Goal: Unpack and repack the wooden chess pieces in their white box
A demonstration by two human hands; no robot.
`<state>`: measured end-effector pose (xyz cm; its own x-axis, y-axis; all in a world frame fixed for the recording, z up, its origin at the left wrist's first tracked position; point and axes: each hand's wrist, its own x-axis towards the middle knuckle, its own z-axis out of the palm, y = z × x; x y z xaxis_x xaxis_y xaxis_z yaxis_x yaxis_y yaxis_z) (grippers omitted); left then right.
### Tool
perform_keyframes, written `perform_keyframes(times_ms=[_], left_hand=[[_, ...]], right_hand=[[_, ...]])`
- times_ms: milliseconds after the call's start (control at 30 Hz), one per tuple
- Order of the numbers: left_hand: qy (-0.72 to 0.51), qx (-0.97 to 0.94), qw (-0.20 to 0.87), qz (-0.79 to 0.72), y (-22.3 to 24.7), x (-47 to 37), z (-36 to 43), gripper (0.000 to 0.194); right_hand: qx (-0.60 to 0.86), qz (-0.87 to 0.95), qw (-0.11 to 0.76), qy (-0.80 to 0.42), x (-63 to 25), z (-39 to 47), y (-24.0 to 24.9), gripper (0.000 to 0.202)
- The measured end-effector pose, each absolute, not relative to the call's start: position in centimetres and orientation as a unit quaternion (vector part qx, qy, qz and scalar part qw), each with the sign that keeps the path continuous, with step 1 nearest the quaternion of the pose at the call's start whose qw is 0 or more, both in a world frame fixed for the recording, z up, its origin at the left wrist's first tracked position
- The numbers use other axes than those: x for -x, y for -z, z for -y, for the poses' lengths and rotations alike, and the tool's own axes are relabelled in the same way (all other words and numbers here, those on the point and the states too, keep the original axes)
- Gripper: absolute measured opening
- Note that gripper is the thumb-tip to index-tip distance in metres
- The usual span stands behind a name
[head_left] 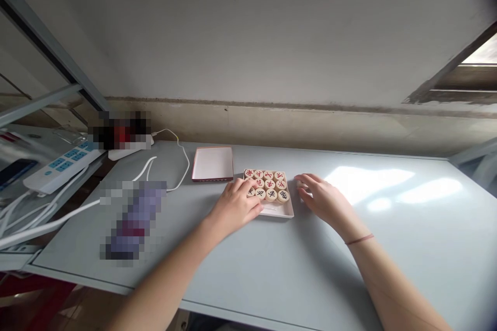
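Observation:
Round wooden chess pieces with red or black characters lie in rows in a shallow white box; its near strip shows bare. My left hand rests over the box's left side, fingers spread, the fingertips on the pieces at that edge. Just right of the box, my right hand is low over the table with its fingers curved; something pale shows at its fingertips, too small to make out. An open box lid, white inside with a dark red edge, lies behind and left of my left hand.
On the left are a white power strip with blue sockets, white cables, a dark phone and a blurred purple item. A wall stands behind the grey table. Metal frame bars rise at the left.

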<state>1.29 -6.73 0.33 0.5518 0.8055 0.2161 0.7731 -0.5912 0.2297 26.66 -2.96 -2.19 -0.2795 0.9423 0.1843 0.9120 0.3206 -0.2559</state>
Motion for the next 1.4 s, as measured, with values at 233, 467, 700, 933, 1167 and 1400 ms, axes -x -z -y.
perform_keyframes(times_ms=[233,467,700,933,1167,1400], left_hand=[[-0.202,-0.885,0.064,-0.415,-0.8,-1.6,6.7,0.022],[-0.324,-0.843,0.077,-0.422,-0.8,-2.9,7.3,0.037],[-0.369,-0.819,0.124,-0.422,-0.5,-3.7,7.7,0.026],[-0.394,-0.782,0.150,-0.459,-0.7,-2.5,7.0,0.013],[-0.328,-0.822,0.178,-0.430,-0.2,-2.7,7.1,0.004],[-0.221,-0.869,0.138,-0.422,-0.3,-3.1,7.1,0.005]], right_hand=[[0.585,0.789,0.181,-0.043,-26.5,2.7,1.8,0.026],[0.519,0.741,0.351,-0.241,-22.4,5.7,-1.6,0.031],[0.470,0.694,0.380,-0.391,-20.5,7.2,-1.6,0.030],[0.500,0.649,0.407,-0.406,-21.5,6.3,-1.5,0.034],[0.499,0.639,0.416,-0.412,-22.0,5.8,-1.3,0.034],[0.500,0.658,0.394,-0.402,-21.9,5.9,-1.3,0.036]])
